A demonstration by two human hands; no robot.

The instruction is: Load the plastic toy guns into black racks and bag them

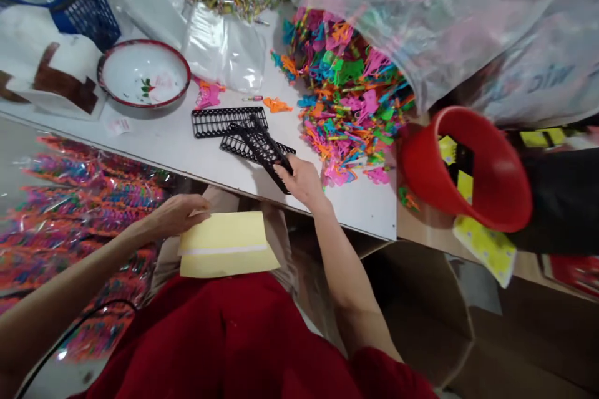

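Observation:
My left hand [180, 215] pinches the upper left corner of a pale yellow card [224, 234] with a white stripe across it, over my lap. At the table's front edge, my right hand [303, 182] is closed on a black plastic lattice rack [264, 146], which tilts up to the left. Beneath it lies another black lattice rack [234, 144], partly covered. A third black rack [213, 123] rests flat behind them. Right of the racks spreads a heap of colourful small plastic pieces [350, 93], in pink, orange, green and blue.
A white enamel basin [145, 72] with a red rim stands on the white table [163, 149] at left, near clear plastic bags [224, 47] and a blue basket [87, 12]. A tipped red bucket [496, 168] is at right. Filled colourful packs [107, 212] lie below left.

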